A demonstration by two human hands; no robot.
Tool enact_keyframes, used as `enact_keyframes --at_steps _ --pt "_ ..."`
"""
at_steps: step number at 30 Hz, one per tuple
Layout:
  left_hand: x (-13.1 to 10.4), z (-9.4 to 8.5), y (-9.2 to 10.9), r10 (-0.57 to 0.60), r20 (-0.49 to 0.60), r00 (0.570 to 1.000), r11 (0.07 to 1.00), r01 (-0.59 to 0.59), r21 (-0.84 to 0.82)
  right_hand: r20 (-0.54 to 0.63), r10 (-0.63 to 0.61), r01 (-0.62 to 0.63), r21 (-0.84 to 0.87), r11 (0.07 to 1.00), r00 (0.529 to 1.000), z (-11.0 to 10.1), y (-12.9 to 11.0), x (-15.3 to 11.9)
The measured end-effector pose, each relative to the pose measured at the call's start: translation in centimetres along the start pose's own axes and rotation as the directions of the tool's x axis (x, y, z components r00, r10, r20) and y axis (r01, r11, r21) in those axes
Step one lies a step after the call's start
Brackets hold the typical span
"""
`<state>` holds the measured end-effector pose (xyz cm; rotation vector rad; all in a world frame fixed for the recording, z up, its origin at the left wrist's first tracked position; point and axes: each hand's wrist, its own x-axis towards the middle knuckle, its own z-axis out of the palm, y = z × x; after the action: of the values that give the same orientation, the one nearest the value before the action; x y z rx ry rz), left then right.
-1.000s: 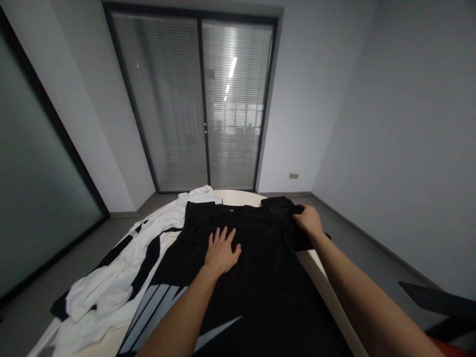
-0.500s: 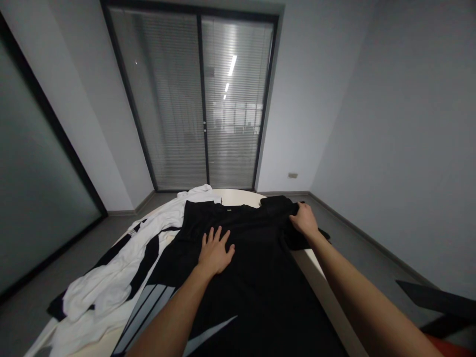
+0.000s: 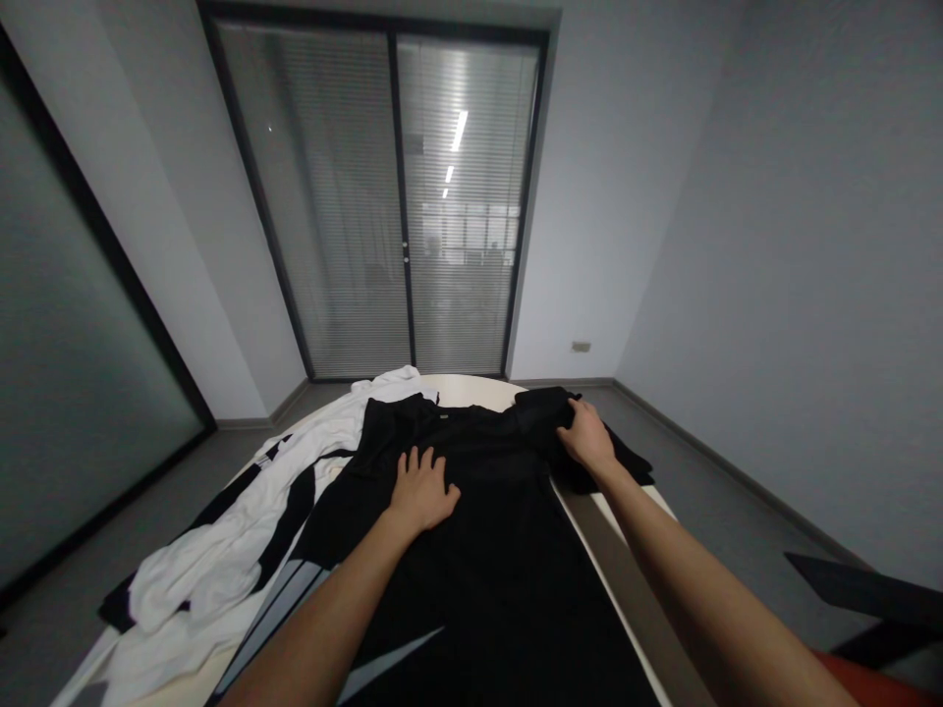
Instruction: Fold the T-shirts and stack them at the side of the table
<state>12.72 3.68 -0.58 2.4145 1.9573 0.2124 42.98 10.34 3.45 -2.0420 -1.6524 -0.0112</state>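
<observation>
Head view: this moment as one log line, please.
left hand: spread on shirt | right hand: on sleeve | white garment: left of shirt

"Which parts of the body are shown?"
"The left hand (image 3: 419, 491) and left forearm (image 3: 339, 604), over the black shirt (image 3: 501, 530); the right hand (image 3: 587, 437) and right forearm (image 3: 685, 560), at the shirt's right side."
"Their covering and form?"
"Both bare; each forearm tapers toward its hand. Finer detail is too small to tell."
</observation>
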Motion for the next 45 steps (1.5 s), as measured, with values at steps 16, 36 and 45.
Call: enact_keyframes --at_steps 16,36,45 --pt "-1.7 1.9 9.9 0.371 -0.113 0.922 0.864 -0.388 -0.322 0.158 -0.510 0.526 -0.076 0.847 0.845 0.4 -5.9 -3.9" --pt "-1.3 2.5 4.5 0.036 -0.122 0.992 0.970 -0.064 -0.234 0.285 -0.542 0.426 0.379 0.822 0.791 3.8 -6.7 -7.0" --pt "-1.5 2.1 4.4 0.073 -0.132 0.989 0.977 -0.097 -0.189 0.225 -0.363 0.345 0.118 0.931 0.904 5.3 -6.6 0.0"
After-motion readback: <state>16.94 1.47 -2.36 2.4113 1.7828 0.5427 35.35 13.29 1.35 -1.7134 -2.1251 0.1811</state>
